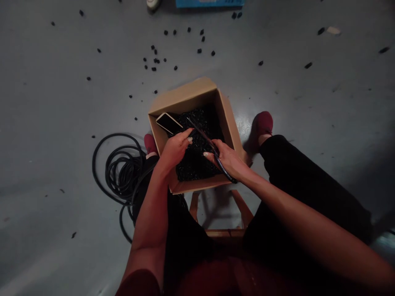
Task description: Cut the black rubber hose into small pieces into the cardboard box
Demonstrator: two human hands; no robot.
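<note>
Our thighs in dark trousers fill the bottom of the view, forearms reaching forward over a small wooden stool (216,213)

Cardboard box (230,123) sits on the floor between our red shoes, flaps open, close enough that both hands work above it; whatever drops should land inside. It is full of small black pieces (197,160)

Right hand (230,162): grip wrapped around scissors (202,133), blades parted a little and pointing away over the box

Left hand (175,148): fingers pressed together, pinching something dark next to the blades; likely the end of the black cable, too dim to confirm

Coil of black cable (119,168) lies on the floor beside our left foot, a strand running in toward our left leg

Phone (168,122) propped on the box's left corner, screen up, within glance

More black pieces scattered over the grey floor (46,123) beyond the box; blue object (210,3) at the top edge
</note>
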